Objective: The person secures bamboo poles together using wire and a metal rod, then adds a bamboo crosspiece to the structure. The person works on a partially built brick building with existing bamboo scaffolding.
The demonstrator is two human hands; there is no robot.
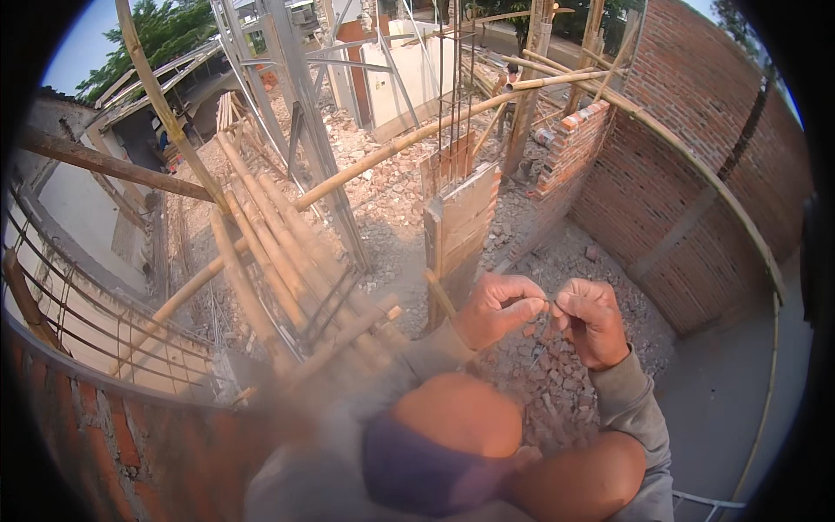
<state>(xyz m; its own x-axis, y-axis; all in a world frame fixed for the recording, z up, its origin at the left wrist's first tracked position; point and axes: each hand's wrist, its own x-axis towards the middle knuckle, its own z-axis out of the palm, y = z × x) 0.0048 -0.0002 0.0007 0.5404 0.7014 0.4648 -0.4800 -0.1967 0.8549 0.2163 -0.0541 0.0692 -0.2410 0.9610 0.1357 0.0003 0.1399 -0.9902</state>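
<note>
My left hand (496, 311) and my right hand (597, 324) are raised in front of my bent knees, fingertips nearly meeting. Each has its thumb and index finger pinched together. Whatever they hold between them is too small to make out. Long grey sleeves cover both forearms. Below the hands lies broken brick rubble (557, 383), far down on the ground. Just beyond my left hand rises a column boxed in wooden boards (461, 217), with thin steel rods (452, 113) sticking up from its top.
Bamboo poles (270, 235) lean in a bundle at left, and one long pole (365, 174) crosses ahead. Brick walls (704, 165) stand at right. A rough brick edge (113, 435) is close at lower left, near steel bars (78, 313). Another person (504, 87) is far off.
</note>
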